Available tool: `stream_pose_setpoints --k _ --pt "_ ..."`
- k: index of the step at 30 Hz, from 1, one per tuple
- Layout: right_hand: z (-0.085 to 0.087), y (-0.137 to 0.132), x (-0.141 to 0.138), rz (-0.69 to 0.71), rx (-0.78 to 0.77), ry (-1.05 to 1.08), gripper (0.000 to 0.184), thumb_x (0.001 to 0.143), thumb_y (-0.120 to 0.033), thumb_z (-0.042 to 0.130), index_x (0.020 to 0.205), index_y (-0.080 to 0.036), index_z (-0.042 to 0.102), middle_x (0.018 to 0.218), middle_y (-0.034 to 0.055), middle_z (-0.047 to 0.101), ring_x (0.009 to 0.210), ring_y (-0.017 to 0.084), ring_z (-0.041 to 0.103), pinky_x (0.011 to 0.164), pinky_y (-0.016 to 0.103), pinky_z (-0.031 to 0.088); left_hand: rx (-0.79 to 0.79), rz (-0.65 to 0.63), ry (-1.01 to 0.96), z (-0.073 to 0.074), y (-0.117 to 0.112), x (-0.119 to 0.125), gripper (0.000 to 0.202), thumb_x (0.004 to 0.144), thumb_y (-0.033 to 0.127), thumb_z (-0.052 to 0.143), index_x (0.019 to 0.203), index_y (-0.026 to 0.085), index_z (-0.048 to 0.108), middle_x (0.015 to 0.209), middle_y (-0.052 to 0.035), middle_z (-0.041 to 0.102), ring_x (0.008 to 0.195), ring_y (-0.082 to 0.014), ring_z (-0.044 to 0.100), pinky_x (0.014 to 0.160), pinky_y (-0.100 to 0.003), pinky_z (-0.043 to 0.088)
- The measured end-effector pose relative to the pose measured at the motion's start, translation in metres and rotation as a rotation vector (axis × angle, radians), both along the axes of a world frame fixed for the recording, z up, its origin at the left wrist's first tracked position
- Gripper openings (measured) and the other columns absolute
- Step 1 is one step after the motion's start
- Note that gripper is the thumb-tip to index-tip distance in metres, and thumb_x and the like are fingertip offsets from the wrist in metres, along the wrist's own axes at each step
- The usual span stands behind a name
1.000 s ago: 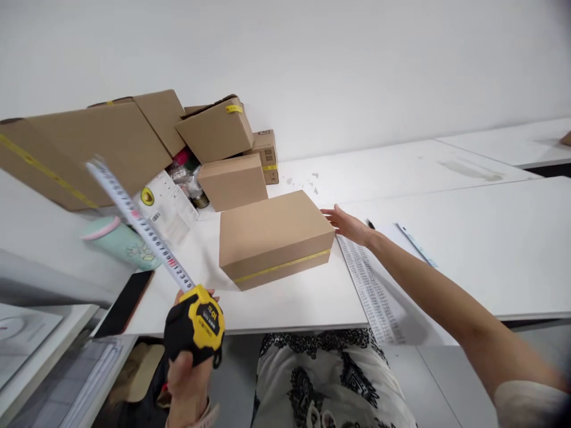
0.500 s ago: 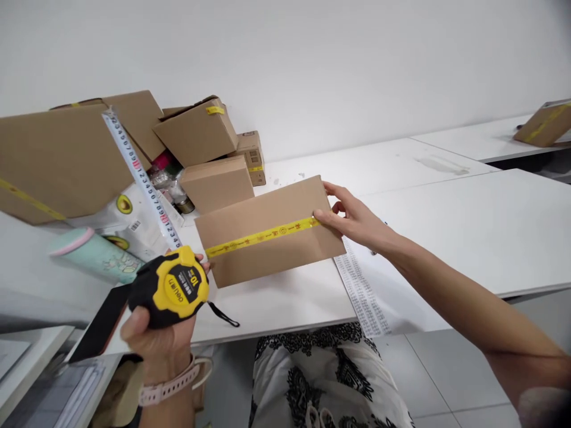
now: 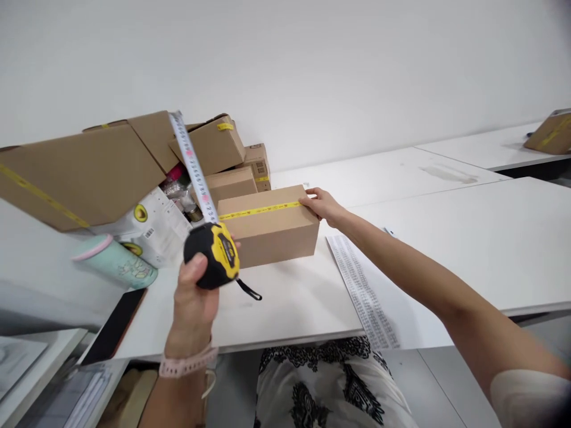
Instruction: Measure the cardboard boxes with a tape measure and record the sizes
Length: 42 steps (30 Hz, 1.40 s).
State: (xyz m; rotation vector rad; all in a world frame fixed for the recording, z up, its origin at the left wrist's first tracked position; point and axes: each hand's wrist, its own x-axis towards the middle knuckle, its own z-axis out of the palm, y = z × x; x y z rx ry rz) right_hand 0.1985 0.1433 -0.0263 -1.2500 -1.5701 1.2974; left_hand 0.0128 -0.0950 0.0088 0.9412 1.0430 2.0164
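Observation:
My left hand (image 3: 193,297) grips a black and yellow tape measure (image 3: 214,254) over the near part of the white table (image 3: 294,303). Its white tape blade (image 3: 193,166) sticks up and to the left. A brown cardboard box (image 3: 267,229) with yellow tape along its top lies flat just beyond the tape measure. My right hand (image 3: 322,206) holds the box's far right top corner, fingers curled over the edge.
A heap of cardboard boxes (image 3: 89,169) is stacked at the back left, with a white packet (image 3: 154,229) and a mint-green bottle (image 3: 113,260) lying below. A printed sheet (image 3: 361,282) lies right of the box. Another box (image 3: 549,132) rests on a far table.
The box has turned from tilted up, taped face toward me, down flat onto the table with the tape on top. My left hand has brought the tape measure up and right, close to the box.

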Motion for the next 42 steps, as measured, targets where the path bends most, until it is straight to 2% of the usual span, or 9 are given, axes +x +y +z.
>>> stream_pose_setpoints --k 3,6,10,13,18,22,25,35,42 --pt "-0.009 0.010 -0.009 -0.029 0.012 0.001 0.064 0.081 -0.040 0.067 0.138 -0.019 0.048 0.127 0.0168 0.063 0.087 0.023 0.064 0.049 0.027 0.047 -0.169 -0.132 -0.122 -0.016 -0.025 0.025 0.056 0.067 0.046 0.081 0.115 0.019 0.072 0.109 -0.0133 0.075 0.103 -0.0368 0.070 0.089 -0.050 0.059" --pt "-0.010 0.022 -0.012 -0.090 0.165 0.031 0.054 0.086 -0.041 0.059 0.136 -0.023 0.053 0.140 0.0144 0.055 0.101 0.023 0.063 0.068 0.032 0.056 -0.349 -0.367 -0.258 -0.033 -0.051 0.045 0.051 0.076 0.048 0.075 0.120 0.021 0.071 0.117 -0.0147 0.073 0.103 -0.0371 0.071 0.096 -0.055 0.055" --pt "0.006 0.036 -0.013 -0.004 0.356 0.050 0.034 0.094 -0.031 0.049 0.121 -0.021 0.066 0.137 0.0096 0.062 0.120 0.022 0.056 0.101 0.036 0.046 -0.482 -0.583 -0.353 -0.031 -0.065 0.048 0.045 0.082 0.048 0.070 0.113 0.016 0.074 0.119 -0.0180 0.073 0.104 -0.0356 0.071 0.102 -0.054 0.051" --pt "0.019 0.042 -0.019 0.081 0.297 0.059 0.028 0.095 -0.029 0.051 0.110 -0.019 0.072 0.125 0.0088 0.069 0.116 0.023 0.058 0.101 0.036 0.044 -0.482 -0.563 -0.368 -0.013 -0.058 0.042 0.045 0.081 0.046 0.070 0.111 0.014 0.075 0.114 -0.0191 0.074 0.101 -0.0342 0.072 0.100 -0.053 0.053" --pt "0.021 0.057 -0.036 0.029 0.180 0.076 0.020 0.090 -0.029 0.060 0.094 -0.018 0.076 0.106 0.0065 0.074 0.095 0.018 0.062 0.087 0.030 0.048 -0.476 -0.489 -0.358 0.007 -0.037 0.037 0.047 0.083 0.048 0.066 0.112 0.011 0.073 0.105 -0.0203 0.075 0.094 -0.0333 0.073 0.096 -0.056 0.055" --pt "0.013 0.069 -0.050 0.027 0.116 0.088 0.014 0.084 -0.026 0.067 0.077 -0.016 0.074 0.076 0.0035 0.071 0.071 0.014 0.060 0.071 0.026 0.049 -0.484 -0.466 -0.387 0.006 -0.029 0.039 0.043 0.085 0.046 0.064 0.110 0.013 0.072 0.098 -0.0178 0.076 0.086 -0.0300 0.073 0.095 -0.056 0.055" --pt "0.008 0.069 -0.055 0.031 0.108 0.083 0.015 0.081 -0.024 0.070 0.069 -0.015 0.072 0.065 0.0016 0.066 0.062 0.012 0.057 0.062 0.023 0.046 -0.509 -0.454 -0.391 0.005 -0.028 0.041 0.041 0.087 0.044 0.063 0.111 0.012 0.071 0.098 -0.0183 0.076 0.086 -0.0304 0.074 0.092 -0.055 0.057" --pt "-0.001 0.081 -0.062 -0.026 0.080 0.075 0.012 0.074 -0.018 0.075 0.065 -0.014 0.068 0.060 -0.0003 0.064 0.056 0.010 0.056 0.055 0.021 0.044 -0.544 -0.448 -0.387 0.006 -0.018 0.043 0.047 0.087 0.042 0.064 0.120 0.009 0.066 0.109 -0.0227 0.074 0.095 -0.0337 0.073 0.090 -0.051 0.059" --pt "0.000 0.073 -0.057 0.015 0.018 0.117 0.018 0.076 -0.016 0.073 0.062 -0.015 0.061 0.058 -0.0015 0.062 0.054 0.010 0.055 0.051 0.021 0.043 -0.546 -0.461 -0.417 0.004 -0.025 0.045 0.043 0.087 0.043 0.064 0.116 0.012 0.069 0.106 -0.0200 0.075 0.095 -0.0328 0.073 0.095 -0.057 0.055"
